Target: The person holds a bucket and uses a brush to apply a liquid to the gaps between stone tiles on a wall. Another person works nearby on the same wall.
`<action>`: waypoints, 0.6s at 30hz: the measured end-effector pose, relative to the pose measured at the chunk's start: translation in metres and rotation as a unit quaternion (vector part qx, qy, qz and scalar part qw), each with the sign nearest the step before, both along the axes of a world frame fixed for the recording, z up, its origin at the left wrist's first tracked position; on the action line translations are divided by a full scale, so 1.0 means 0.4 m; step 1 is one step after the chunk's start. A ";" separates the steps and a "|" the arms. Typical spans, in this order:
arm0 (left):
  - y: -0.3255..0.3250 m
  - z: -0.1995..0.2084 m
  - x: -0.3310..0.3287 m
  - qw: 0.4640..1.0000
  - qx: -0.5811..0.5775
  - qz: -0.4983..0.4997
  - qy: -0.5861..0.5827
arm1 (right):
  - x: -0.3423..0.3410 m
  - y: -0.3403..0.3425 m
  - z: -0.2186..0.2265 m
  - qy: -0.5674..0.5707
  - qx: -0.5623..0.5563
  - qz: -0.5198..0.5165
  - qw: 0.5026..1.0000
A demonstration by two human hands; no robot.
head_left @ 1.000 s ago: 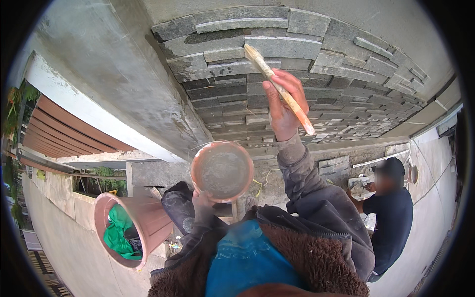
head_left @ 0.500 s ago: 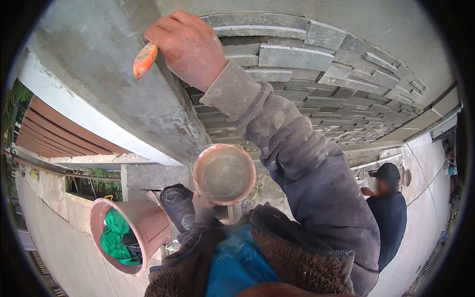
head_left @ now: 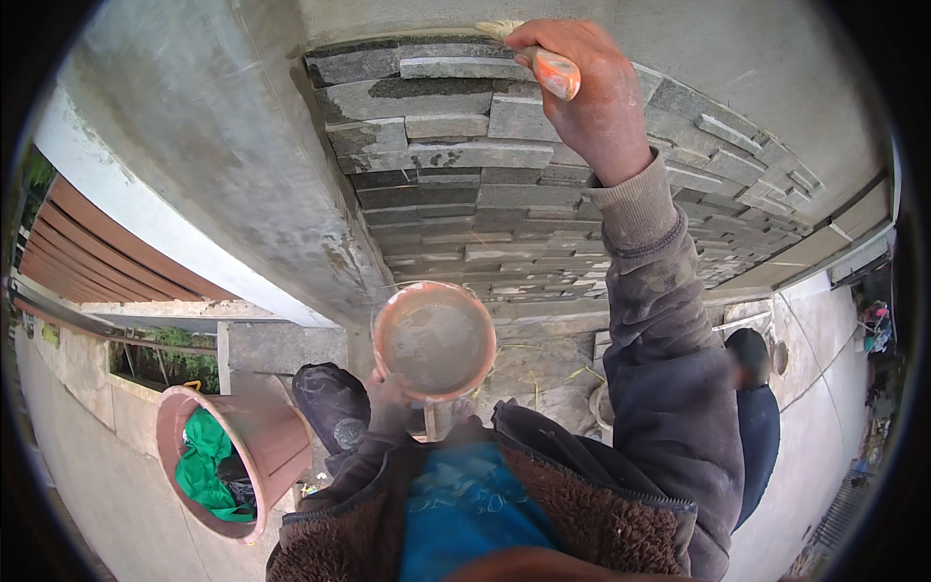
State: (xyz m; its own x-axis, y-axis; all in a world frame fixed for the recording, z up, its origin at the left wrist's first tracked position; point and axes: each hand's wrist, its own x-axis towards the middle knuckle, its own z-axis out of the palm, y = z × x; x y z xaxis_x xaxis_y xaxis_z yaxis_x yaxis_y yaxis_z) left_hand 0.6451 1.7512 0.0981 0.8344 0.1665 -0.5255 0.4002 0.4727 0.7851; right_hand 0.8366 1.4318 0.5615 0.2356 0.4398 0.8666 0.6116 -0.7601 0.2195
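Observation:
High against the wall, my right hand (head_left: 593, 92) is closed around a paintbrush (head_left: 556, 74) with a worn orange handle. Its pale bristles point left, at the top edge of the grey stone cladding (head_left: 446, 127). Dark wet-looking patches mark the upper left stones. Below, my left hand (head_left: 390, 396) grips the lower left side of a small reddish bucket (head_left: 381, 341) holding cloudy grey liquid. Some of that hand's fingers are hidden by the bucket.
A smooth cement pillar (head_left: 213, 145) stands left of the cladding. At lower left, a large pink bin (head_left: 286, 441) holds green and black plastic. Another person (head_left: 761, 436) is at the right, partly behind my arm. A small container (head_left: 601, 405) sits on the ground below the wall.
My right hand has swung right with the paintbrush, from beside the pillar to the top of the cladding. The bristles and wet patches now show. My left hand still holds the bucket.

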 end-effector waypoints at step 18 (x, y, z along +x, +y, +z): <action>-0.143 0.100 0.031 0.997 0.017 -0.072 -0.033 | -0.356 0.090 -0.785 0.519 0.270 -0.047 0.810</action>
